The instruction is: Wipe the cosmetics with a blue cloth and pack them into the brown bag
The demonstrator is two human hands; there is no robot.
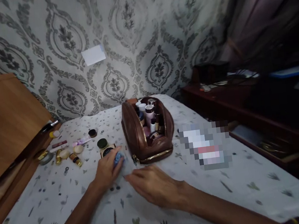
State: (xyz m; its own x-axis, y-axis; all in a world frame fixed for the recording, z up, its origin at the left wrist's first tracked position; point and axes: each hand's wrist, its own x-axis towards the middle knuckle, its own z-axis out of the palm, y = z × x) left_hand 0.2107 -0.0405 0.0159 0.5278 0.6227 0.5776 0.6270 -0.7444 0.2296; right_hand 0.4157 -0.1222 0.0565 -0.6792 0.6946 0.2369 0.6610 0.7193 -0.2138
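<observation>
My left hand (107,170) is closed around a small blue crumpled thing (118,159), in front of the bag's left side. Palm down and with curled fingers, my right hand (157,186) is just above the table, nearer to me than the bag; whatever its fingers pinch, if anything, is hidden. A brown leather cosmetic bag (133,139) stands unzipped, with several bottles (150,115) upright inside. Beyond my left hand are a dark-lidded jar (102,143) and a small box (108,152) with a dark round top, partly covered by the fingers.
Several small cosmetics lie on the left, among them a gold-capped bottle (75,159), a tube (81,141) and a dark round lid (92,133). A wooden panel (6,122) borders the table's left edge. A blurred-out item (205,147) lies right of the bag.
</observation>
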